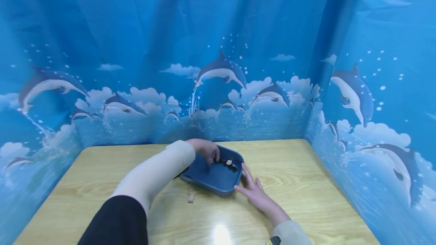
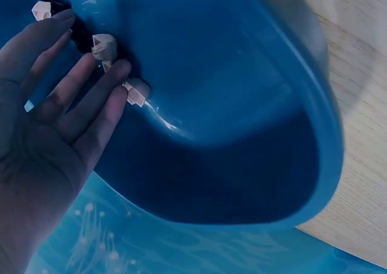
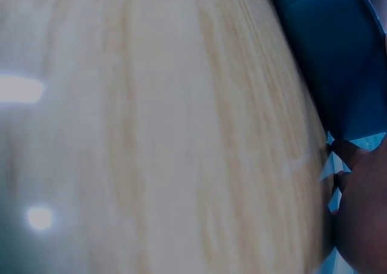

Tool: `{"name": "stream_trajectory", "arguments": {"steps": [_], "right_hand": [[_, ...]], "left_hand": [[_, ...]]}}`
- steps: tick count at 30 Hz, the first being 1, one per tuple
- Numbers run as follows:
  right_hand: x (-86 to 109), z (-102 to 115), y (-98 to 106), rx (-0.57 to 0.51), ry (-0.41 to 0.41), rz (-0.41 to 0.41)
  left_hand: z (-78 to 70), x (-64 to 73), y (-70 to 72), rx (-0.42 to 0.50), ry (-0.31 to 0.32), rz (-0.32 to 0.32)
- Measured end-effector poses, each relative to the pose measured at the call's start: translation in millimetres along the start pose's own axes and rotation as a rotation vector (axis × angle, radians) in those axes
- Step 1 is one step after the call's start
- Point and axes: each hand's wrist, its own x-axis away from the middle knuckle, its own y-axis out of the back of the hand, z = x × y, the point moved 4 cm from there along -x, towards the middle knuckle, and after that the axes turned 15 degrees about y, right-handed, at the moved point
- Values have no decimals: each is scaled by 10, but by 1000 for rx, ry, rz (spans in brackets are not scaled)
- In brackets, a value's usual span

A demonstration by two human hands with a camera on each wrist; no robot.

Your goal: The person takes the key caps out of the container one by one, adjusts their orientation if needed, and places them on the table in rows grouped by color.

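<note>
A dark blue plastic basin (image 1: 214, 181) sits at the far middle of the table. My left hand (image 1: 207, 149) reaches down into it, fingertips touching small whitish pieces (image 2: 104, 46) and a black strip-like thing (image 2: 80, 35) along the basin's wall. The fingers are slightly bent, with a gap between thumb and fingers; no firm grip shows. Another pale piece (image 1: 229, 162) lies by the black thing in the head view. My right hand (image 1: 257, 195) spreads its fingers against the basin's right side. In the right wrist view only part of that hand (image 3: 366, 210) shows.
On the wooden table (image 1: 293, 184), a small pinkish block (image 1: 190, 199) lies in front of the basin. A blue curtain (image 1: 163, 59) with dolphins closes off the back and the sides. Light glares off the table's front middle.
</note>
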Motion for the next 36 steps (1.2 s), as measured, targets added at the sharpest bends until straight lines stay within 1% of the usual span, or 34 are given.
{"name": "stream_trajectory", "arguments": {"steps": [4, 8, 12, 17, 22, 26, 28, 31, 34, 36], "right_hand": [[9, 11, -13, 12, -4, -5], [13, 12, -27, 17, -8, -10], [14, 26, -27, 20, 0, -9], [15, 35, -9, 23, -6, -9], [20, 25, 4, 23, -18, -2], [13, 35, -1, 23, -4, -3], [9, 36, -1, 23, -1, -4], [5, 32, -3, 24, -1, -3], [5, 28, -6, 23, -3, 0], [5, 26, -4, 23, -3, -1]], "left_hand": [[-23, -54, -42, -65, -3, -1], [-38, -70, -81, -125, -5, -21], [-43, -76, -113, -147, -2, -38], [-60, -88, -110, -172, -32, -68], [-80, -78, -80, -193, -85, -112], [-81, -9, -56, -165, -127, -159], [-74, 30, -46, -131, -137, -172], [-61, 108, -22, -41, -142, -180], [-65, 226, 22, 56, -160, -189], [-75, 310, 49, 96, -172, -203]]}}
